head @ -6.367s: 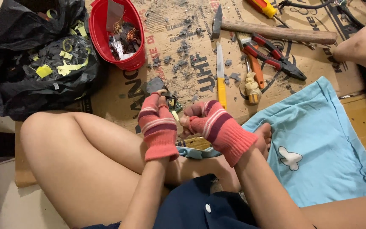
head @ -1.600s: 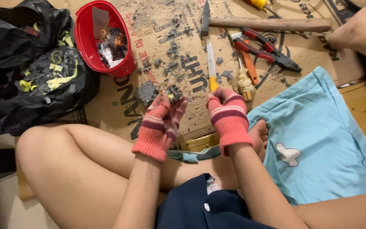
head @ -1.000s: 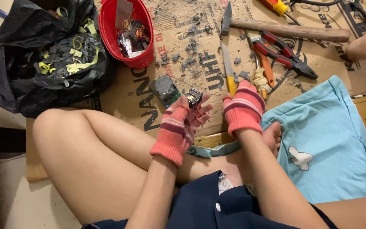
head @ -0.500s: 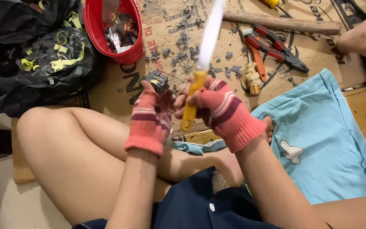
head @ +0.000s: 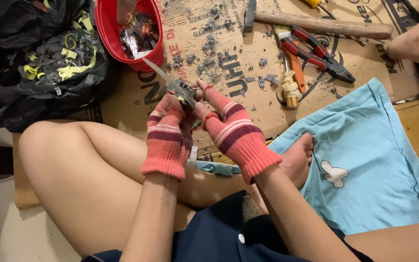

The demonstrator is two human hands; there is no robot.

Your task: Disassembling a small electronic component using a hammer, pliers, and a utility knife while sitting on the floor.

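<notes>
I sit cross-legged on the floor wearing pink and red striped knit gloves. My left hand point(head: 167, 138) grips a small dark electronic part point(head: 186, 93) above my knee. My right hand point(head: 229, 127) is shut on a knife, whose handle is hidden in the glove. The knife's blade point(head: 160, 74) lies across the part and points up and left toward a red bucket point(head: 104, 33). Both hands are close together, with the fingers touching around the part.
The red bucket holds copper wire and scrap. A black bag point(head: 35, 73) of dark and yellow scraps lies to its left. On the cardboard point(head: 248, 97) lie a hammer point(head: 321, 25), red pliers point(head: 318, 48) and an orange-handled tool point(head: 293, 65). A blue cloth point(head: 369, 160) lies at right. Another person's limb point(head: 418, 41) is at top right.
My right hand reached to the cardboard, took up the yellow-handled knife and brought it to the part. The blade swung from pointing up to pointing left.
</notes>
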